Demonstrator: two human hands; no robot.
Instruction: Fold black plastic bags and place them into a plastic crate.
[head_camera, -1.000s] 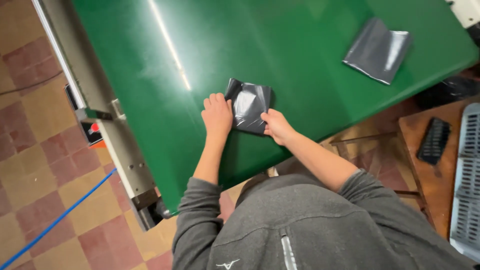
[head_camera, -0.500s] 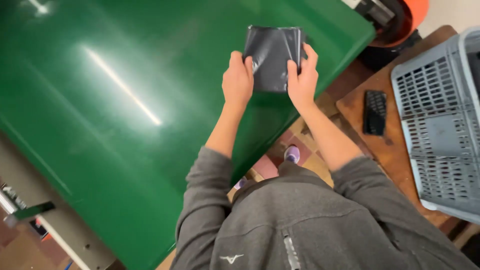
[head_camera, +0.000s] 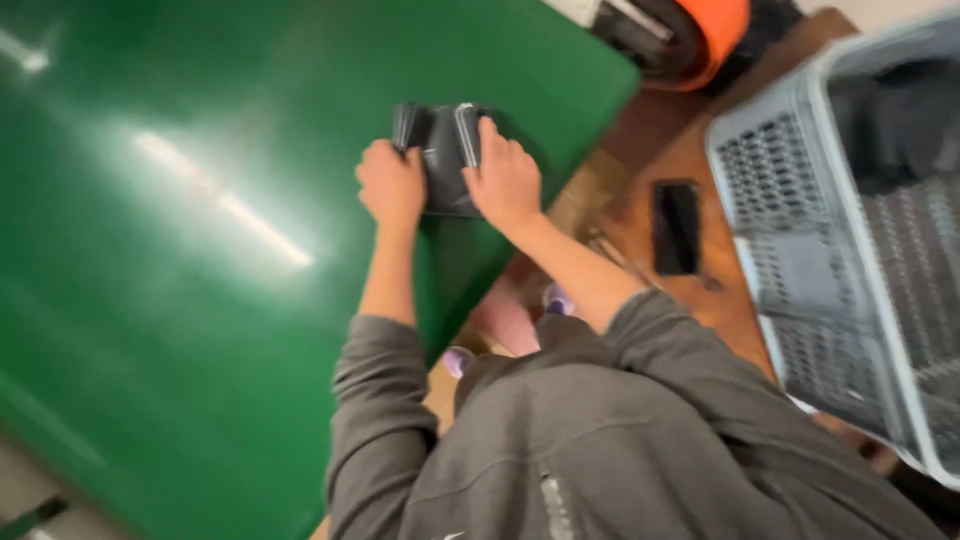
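Item: folded dark grey plastic bag (head_camera: 440, 160), glossy, roughly rectangular with a rolled or doubled upper edge, lying on the green table (head_camera: 200, 300) near that table's right-hand corner; no label can be made out on it, the picture being blurred. Left hand (head_camera: 391, 186): closed on the bag's left edge, fingers curled over it. Right hand (head_camera: 505, 180): laid on the bag's right part, fingers (head_camera: 488, 138) reaching over its top fold, holding it; both hands grip the one bag and sit just beside each other. Grey sleeves run from the hands back to the person's grey top at the lower edge of the view. Green table: smooth, shiny, with a bright streak of reflected light left of the bag; wide bare surface stretches left of the bag and toward the person's side of it. Right of the table corner: a brown wooden surface (head_camera: 700, 160) bearing a flat black rectangular device (head_camera: 677, 227), well apart from the bag. Further right of the table: a light grey perforated plastic crate (head_camera: 800, 270), holding something dark in its far part. Beyond the table corner: an orange and black rounded object (head_camera: 700, 30), partly cut off by the frame
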